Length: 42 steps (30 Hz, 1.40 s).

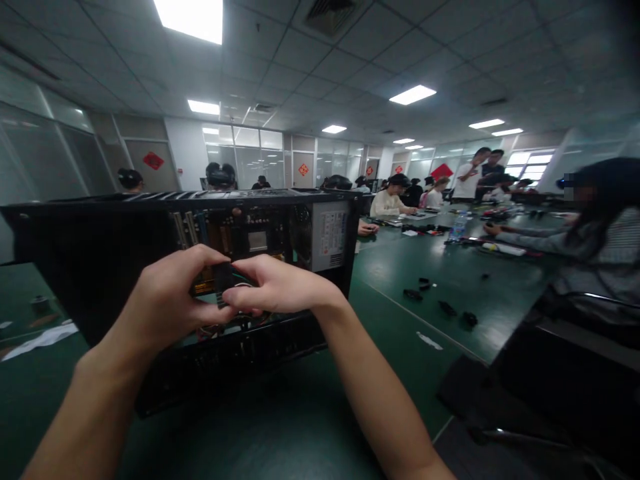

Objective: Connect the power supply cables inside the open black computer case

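A black desktop computer case (100,207) stands before me on the green table, its side open towards me. Inside it show a motherboard with a square silvery chip (258,241), memory slots and a silver power supply (329,235). In front of this opening, my left hand (167,293) pinches a small black part (225,280) between thumb and fingers. My right hand (283,283) grips the same part from the other side. Thin coloured wires run beside it under my right fingers. Its exact kind is hard to make out, since both hands cover much of it.
Small black pieces (447,308) and a white scrap (429,341) lie on the green table (385,280) to the right. A water bottle (457,227) stands farther back. A dark chair (575,353) and a seated person are at right. White paper (40,341) lies at left.
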Available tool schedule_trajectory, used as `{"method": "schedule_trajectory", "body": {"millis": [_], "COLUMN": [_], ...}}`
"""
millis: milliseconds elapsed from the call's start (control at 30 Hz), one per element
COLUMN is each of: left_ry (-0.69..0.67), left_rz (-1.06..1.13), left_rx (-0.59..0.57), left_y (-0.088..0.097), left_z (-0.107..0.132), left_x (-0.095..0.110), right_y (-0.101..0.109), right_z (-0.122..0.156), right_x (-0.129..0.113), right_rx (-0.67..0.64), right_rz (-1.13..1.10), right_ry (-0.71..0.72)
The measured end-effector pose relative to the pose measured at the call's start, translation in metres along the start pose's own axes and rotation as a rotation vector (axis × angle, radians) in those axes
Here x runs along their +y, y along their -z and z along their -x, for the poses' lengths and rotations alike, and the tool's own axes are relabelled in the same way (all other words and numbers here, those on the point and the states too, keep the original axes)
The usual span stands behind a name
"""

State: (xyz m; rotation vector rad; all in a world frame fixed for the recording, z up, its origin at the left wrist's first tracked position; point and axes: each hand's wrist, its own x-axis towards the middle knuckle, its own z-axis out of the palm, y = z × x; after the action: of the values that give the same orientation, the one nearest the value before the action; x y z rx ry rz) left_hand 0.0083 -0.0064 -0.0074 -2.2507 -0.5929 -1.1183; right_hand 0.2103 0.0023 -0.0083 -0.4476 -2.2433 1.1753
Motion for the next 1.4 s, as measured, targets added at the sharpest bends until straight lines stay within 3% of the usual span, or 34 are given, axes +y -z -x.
{"method": "schedule_trajectory", "body": {"millis": [233, 500, 667, 833, 1233, 1400], "left_ry": [-0.064, -0.039, -0.045, -0.093, -0.082, -0.009], "left_rz": [0.003, 0.022, -0.078, -0.156, -0.204, -0.236], "left_rx": [0.021, 0.009, -0.075, -0.033, -0.010, -0.022], "left_y": [-0.003, -0.001, 0.005, 0.010, 0.003, -0.004], "left_z": [-0.001, 0.004, 0.004, 0.001, 0.001, 0.003], "left_x": [0.002, -0.008, -0.006, -0.003, -0.010, -0.016], "right_y": [0.007, 0.000, -0.005, -0.009, -0.014, -0.007], "right_z": [0.007, 0.006, 0.004, 0.003, -0.005, -0.009], "right_x": [-0.002, -0.004, -0.010, -0.014, -0.012, -0.001], "right_rx": [-0.061, 0.022, 0.143, 0.274, 0.367, 0.326], "right_rz": [-0.053, -0.005, 0.168, 0.317, 0.483, 0.441], "right_ry": [0.031, 0.029, 0.017, 0.053, 0.048, 0.012]}}
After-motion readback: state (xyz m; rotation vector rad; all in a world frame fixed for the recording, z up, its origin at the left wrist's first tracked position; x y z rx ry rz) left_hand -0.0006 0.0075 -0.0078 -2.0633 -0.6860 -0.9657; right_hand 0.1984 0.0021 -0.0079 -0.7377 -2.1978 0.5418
